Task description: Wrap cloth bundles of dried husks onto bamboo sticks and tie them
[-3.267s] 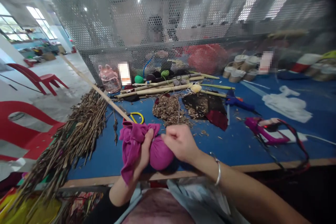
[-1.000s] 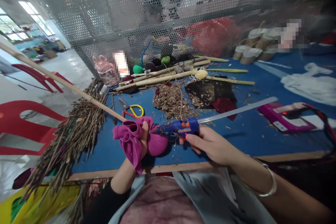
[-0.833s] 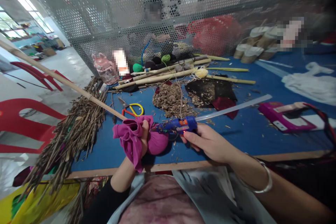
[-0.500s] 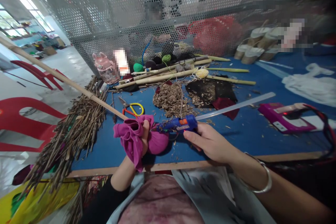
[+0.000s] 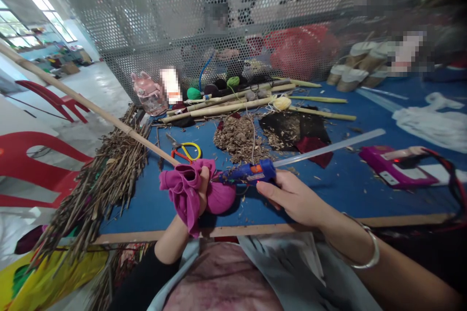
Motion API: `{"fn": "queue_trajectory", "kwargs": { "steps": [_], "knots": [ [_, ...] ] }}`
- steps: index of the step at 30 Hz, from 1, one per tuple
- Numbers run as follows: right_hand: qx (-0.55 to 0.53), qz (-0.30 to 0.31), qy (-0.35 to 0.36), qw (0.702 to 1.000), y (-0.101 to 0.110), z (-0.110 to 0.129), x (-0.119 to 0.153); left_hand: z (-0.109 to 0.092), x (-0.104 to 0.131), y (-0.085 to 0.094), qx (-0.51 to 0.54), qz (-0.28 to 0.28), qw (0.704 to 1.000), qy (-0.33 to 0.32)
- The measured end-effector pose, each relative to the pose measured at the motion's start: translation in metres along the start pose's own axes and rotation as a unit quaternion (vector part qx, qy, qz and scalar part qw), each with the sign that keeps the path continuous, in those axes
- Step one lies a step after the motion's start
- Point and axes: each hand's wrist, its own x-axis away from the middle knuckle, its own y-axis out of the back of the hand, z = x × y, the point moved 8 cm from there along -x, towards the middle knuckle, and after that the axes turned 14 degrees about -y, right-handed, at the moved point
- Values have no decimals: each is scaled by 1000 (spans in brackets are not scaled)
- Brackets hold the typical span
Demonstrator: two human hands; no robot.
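My left hand (image 5: 203,189) is closed round the gathered neck of a magenta cloth bundle (image 5: 222,198), whose rounded part bulges out on the right and whose loose folds hang on the left. A long bamboo stick (image 5: 127,131) runs from the upper left down to the cloth. My right hand (image 5: 292,194) grips a blue glue gun (image 5: 251,173), its tip against the cloth beside my left fingers. A long translucent glue stick (image 5: 332,147) sticks out of the gun's back. Yellow and red scissors (image 5: 188,150) lie just behind the cloth.
Wood chips (image 5: 239,138) are heaped mid-table, near dark cloth (image 5: 314,126). Bamboo pieces (image 5: 237,107) and yarn balls lie behind, before a perforated metal screen (image 5: 164,19). Twigs (image 5: 105,180) pile at left; a purple device (image 5: 394,167) with cables sits right. Red chairs (image 5: 36,165) stand left.
The view has shifted very slightly. Both hands, the cloth bundle and the glue gun keep the same positions relative to each other.
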Motion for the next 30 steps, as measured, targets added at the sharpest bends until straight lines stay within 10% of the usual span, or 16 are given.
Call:
{"fn": "queue_trajectory", "kwargs": {
  "steps": [11, 18, 23, 30],
  "knots": [
    [31, -71, 38, 996, 26, 2, 19, -3, -1, 2, -7, -3, 1000, 5],
    [238, -309, 22, 920, 147, -21, 7, -2, 0, 4, -42, 4, 999, -32],
    [445, -385, -233, 774, 253, -58, -23, -4, 3, 8, -46, -26, 996, -78],
    [421, -376, -320, 761, 261, -72, -40, -9, -3, 12, -14, -14, 997, -73]
  ]
}}
